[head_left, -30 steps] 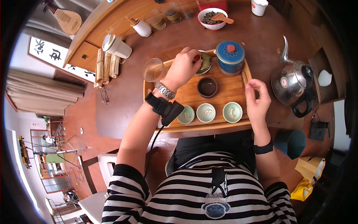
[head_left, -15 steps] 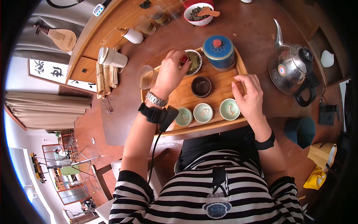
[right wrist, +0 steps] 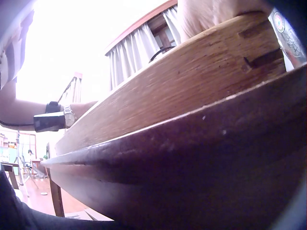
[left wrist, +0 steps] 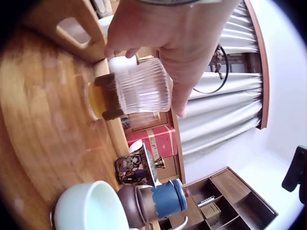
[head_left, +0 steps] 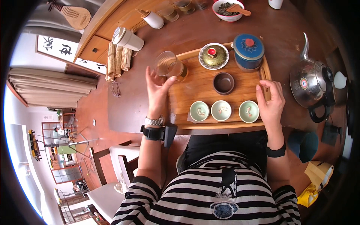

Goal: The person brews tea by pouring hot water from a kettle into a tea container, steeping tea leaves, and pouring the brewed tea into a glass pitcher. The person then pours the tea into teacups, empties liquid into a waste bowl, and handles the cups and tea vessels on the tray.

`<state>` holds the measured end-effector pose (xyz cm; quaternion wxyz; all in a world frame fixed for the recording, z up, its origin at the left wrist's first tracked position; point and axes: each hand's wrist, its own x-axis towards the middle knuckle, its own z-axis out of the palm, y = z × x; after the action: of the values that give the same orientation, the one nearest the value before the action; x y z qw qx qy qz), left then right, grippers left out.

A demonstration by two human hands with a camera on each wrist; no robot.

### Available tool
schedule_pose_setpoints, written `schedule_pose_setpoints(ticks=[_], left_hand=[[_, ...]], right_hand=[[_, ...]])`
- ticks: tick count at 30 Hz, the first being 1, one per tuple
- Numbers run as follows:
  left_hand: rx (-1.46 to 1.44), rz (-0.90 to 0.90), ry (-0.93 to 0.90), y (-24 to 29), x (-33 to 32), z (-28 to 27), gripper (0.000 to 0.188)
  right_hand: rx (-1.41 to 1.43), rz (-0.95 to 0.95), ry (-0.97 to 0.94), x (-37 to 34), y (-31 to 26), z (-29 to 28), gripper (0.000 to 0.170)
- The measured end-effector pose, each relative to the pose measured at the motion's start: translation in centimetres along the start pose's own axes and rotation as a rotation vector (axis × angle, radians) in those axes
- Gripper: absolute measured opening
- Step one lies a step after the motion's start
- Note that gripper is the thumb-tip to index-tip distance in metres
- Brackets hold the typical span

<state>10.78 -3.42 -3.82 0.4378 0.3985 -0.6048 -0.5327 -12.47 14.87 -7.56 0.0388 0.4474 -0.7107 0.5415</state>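
Observation:
My left hand [head_left: 156, 90] reaches round the near side of a ribbed glass cup [head_left: 167, 64], its thumb and fingers spread wide. The left wrist view shows that cup [left wrist: 144, 88] between thumb and fingers, with a brown band and amber liquid low in it. It stands at the left end of a wooden tray [head_left: 180, 98]. My right hand [head_left: 272, 102] rests at the tray's right rim, fingers loosely bent. On the tray are a gold-patterned lidded bowl [head_left: 213, 57] with a red-topped knob, a dark brown cup [head_left: 224, 83] and three pale green cups [head_left: 221, 110].
A blue-lidded canister [head_left: 248, 52] occupies the tray's far right corner. Right of the tray stands a steel kettle [head_left: 309, 82]. Behind are a bowl of dry leaves [head_left: 227, 15] with a wooden scoop and a white tumbler [head_left: 129, 39] beside bamboo rolls [head_left: 119, 62].
My left hand has left the lidded bowl's knob and moved left to the glass cup. My right hand stays by the tray's right side. The head view has shifted.

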Motion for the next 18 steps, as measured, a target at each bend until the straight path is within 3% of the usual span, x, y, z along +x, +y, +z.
schedule_pose_setpoints(ticks=[2, 4, 9, 12, 16, 18], left_hand=[[-0.05, -0.01, -0.027, -1.5, 1.0, 0.0, 0.084], [0.005, 0.02, -0.171, -2.1, 1.9, 0.4, 0.076], [-0.025, -0.01, 0.044, -3.8, 2.9, 2.1, 0.065], [-0.031, 0.088, 0.024, -5.2, 3.3, 1.8, 0.06], [-0.002, 0.035, 0.01, -3.7, 2.6, 1.5, 0.055], [0.156, 0.154, -0.07, -3.4, 2.3, 0.6, 0.052]], right_hand=[[-0.01, -0.002, -0.013, 0.0, -0.1, 0.0, 0.017], [-0.04, 0.001, -0.015, 0.0, 0.0, 0.0, 0.017], [-0.058, -0.005, -0.027, 0.0, 0.0, 0.1, 0.016], [-0.076, -0.007, -0.036, 0.1, 0.0, 0.0, 0.015], [-0.075, 0.002, -0.041, 0.0, 0.0, 0.1, 0.015], [-0.074, 0.001, -0.04, 0.0, 0.1, 0.1, 0.014]])
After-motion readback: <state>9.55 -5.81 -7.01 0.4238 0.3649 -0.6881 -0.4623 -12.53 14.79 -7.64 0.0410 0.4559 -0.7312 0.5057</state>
